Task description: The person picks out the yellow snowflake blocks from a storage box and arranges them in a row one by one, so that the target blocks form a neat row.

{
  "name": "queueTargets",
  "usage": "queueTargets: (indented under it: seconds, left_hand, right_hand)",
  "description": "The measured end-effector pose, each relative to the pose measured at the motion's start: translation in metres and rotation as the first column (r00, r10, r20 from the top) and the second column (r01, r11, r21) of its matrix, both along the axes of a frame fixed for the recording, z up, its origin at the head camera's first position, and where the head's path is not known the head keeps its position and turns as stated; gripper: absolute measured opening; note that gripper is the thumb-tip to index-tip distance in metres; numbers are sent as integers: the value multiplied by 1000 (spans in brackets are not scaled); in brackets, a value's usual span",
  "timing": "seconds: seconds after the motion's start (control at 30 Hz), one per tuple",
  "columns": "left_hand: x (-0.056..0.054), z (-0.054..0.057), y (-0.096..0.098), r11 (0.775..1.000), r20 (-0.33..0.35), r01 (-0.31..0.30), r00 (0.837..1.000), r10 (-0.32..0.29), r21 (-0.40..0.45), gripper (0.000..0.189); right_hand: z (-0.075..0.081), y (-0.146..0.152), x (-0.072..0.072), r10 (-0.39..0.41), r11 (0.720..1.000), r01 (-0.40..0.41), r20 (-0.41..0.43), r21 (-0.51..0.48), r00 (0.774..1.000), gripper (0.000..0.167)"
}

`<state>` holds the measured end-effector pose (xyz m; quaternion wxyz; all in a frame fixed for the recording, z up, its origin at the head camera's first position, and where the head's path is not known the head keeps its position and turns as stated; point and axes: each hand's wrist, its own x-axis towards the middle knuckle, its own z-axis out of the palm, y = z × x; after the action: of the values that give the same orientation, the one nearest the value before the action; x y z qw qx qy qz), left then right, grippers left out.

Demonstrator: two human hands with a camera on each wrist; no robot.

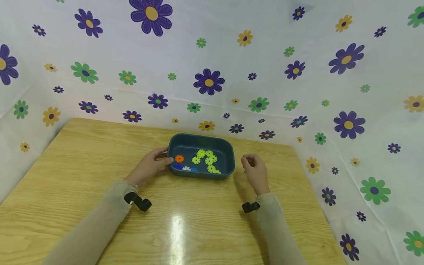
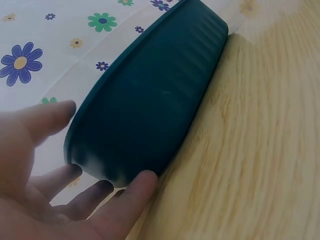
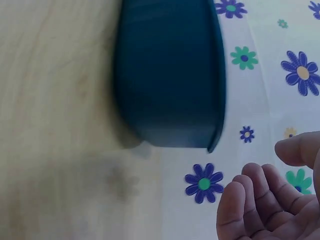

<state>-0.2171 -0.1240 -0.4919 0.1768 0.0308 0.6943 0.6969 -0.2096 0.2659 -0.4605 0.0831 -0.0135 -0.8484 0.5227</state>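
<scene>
A dark teal plastic basin stands on the wooden table, with several yellow-green notched plastic discs inside. An orange disc lies toward its left end, near dark blue and white ones at the front wall. My left hand holds the basin's left end, thumb at the rim. In the left wrist view its other fingers curve along the outer end wall. To the right of the basin, my right hand hovers apart from it, fingers loosely curled, nothing seen in it.
The wooden table meets a white flower-printed sheet close behind the basin and along the right side. A black wrist camera sits on the left sleeve, another on the right.
</scene>
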Motion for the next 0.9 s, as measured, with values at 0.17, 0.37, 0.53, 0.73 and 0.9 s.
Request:
queueTargets:
  seconds: [0.17,0.37,0.53,0.73,0.9]
  left_hand:
    - [1,1,3,999,30,-19,999,17,43,71]
    - [4,1,5,997,35,-32,999,29,76,69]
    - [7,-3,2,997,32,-49,998,47,65,68]
    - [9,-2,0,998,31,-49,998,48,48,69]
    - [9,-2,0,998,24,-43,999,42,46,68]
  right_hand:
    - [19,-15,-6,70,997,-70,-6,-39,998,33]
    - [33,-41,-14,201,976,-206,64,75,977,32]
    - [27,-67,-26,273,929,-298,138,219,952,31]
    - [13,-87,-44,300,848,-371,235,378,925,33]
    - [4,-95,-53,264,767,-399,319,502,910,37]
